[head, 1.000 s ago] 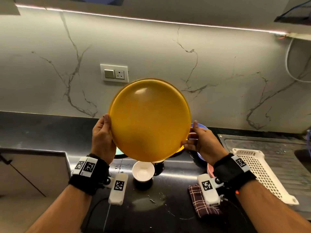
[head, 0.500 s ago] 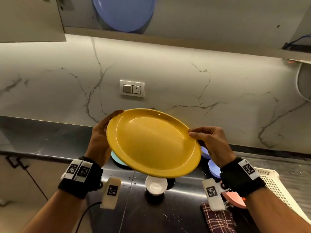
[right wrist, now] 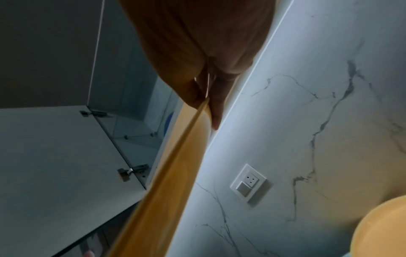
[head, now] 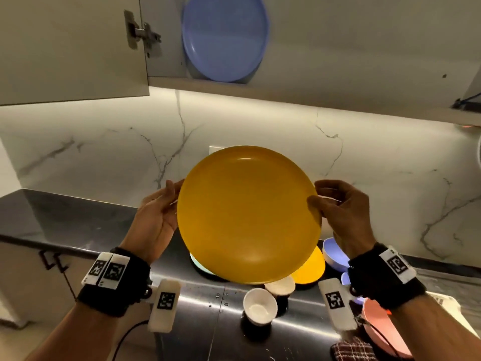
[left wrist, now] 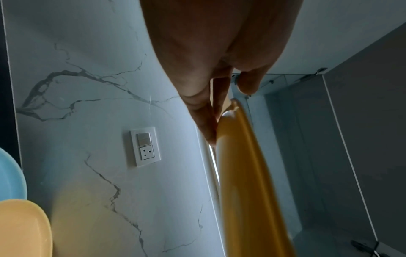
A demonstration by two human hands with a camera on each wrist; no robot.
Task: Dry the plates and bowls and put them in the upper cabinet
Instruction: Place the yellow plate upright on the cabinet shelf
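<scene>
In the head view a yellow plate (head: 248, 214) fills the centre of the frame, held up on edge with its underside toward the camera, in front of the marble backsplash (head: 104, 152). The left hand (head: 158, 217) holds its left rim, fingers straight behind the plate and palm against the edge. The right hand (head: 343, 212) pinches the right rim, thumb on the near face and fingers curled behind.

At the top centre of the frame a blue plate (head: 225, 37) stands upright inside the open upper cabinet (head: 338, 48), its door (head: 73, 48) swung out at the upper left. Below the held plate, on the steel counter (head: 203, 321), are a second yellow plate (head: 309, 269), a teal plate (head: 195, 264) mostly hidden, two small white cups (head: 260, 306), blue bowls (head: 333, 254), a pink bowl (head: 382, 327) and a checked cloth (head: 351, 350) at the lower right.

The left wrist view shows what the head view hides: the fingers (left wrist: 206, 120) lying straight along the plate's far side, and a wall socket (left wrist: 145, 146) on the marble, with the teal and yellow plates at its lower left corner. The right wrist view shows the rim (right wrist: 175, 165) edge-on, caught between thumb and fingers, plus the cabinet's hinge (right wrist: 131, 171) and the same socket to the right.
</scene>
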